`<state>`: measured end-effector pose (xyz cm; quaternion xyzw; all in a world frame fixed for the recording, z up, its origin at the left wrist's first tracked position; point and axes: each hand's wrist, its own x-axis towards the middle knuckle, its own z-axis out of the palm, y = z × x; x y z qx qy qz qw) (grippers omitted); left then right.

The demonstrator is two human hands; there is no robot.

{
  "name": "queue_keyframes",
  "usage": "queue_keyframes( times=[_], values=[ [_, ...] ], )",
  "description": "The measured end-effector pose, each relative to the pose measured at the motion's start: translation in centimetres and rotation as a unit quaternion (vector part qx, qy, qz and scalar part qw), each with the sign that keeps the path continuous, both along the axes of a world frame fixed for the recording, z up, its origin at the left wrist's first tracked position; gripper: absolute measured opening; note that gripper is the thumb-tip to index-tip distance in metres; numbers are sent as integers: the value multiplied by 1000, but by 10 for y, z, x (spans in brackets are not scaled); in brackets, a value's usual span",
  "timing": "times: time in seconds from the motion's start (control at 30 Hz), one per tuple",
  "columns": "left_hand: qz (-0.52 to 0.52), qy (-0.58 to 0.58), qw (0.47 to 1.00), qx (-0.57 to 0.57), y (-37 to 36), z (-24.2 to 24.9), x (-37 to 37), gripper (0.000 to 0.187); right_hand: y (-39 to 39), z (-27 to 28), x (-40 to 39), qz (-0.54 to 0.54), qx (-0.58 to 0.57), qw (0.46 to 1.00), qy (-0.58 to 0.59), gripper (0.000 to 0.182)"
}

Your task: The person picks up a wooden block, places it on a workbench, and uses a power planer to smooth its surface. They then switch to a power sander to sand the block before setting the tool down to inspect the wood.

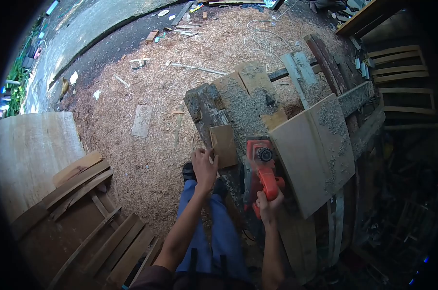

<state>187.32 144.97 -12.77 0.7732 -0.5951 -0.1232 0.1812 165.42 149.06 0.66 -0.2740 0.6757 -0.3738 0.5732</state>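
A small brown wooden board [223,146] lies on the workbench's dark, weathered plank [207,107]. At its near left edge is my left hand [205,168], with fingers bent and the thumb against the wood. My right hand [269,205] is wrapped round the rear handle of a red electric planer [263,169] with a black front knob. The planer sits just right of the small board, and its underside is hidden. Close by on the right, a wide pale wooden panel [306,145] rests at a slant, strewn with shavings.
Shavings cover the bench top [248,108] and the ground [141,159]. Stacked wooden slats [83,181] and a plywood sheet [40,145] are at left. A pale cord [260,38] lies coiled at the back. Slatted wooden frames [402,72] stand at right.
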Motion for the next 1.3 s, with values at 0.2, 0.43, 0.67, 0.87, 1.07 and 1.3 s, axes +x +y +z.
queue_keyframes(
  times=[0.2, 0.43, 0.67, 0.87, 1.07, 1.3],
  values=[
    [80, 518, 843, 120, 8, -53, 36, 33, 0, -29, 5, 58, -16, 996, 60, 32],
    [103, 408, 899, 123, 4, -32, 52, 35, -15, -47, 44, 92, -13, 994, 59, 31],
    [-1, 211, 977, -20, -9, -30, 61, 38, -20, -69, 66, 101, -3, 993, 67, 30],
    [0, 219, 976, -3, -5, -41, 71, 34, -23, -66, 69, 133, -54, 981, 129, 31],
    [-3, 238, 971, -7, -3, -37, 70, 33, -21, -75, 66, 126, -29, 986, 105, 31],
    [-18, 255, 967, -7, 0, -38, 70, 33, -11, -58, 55, 179, -67, 972, 138, 26]
  ],
)
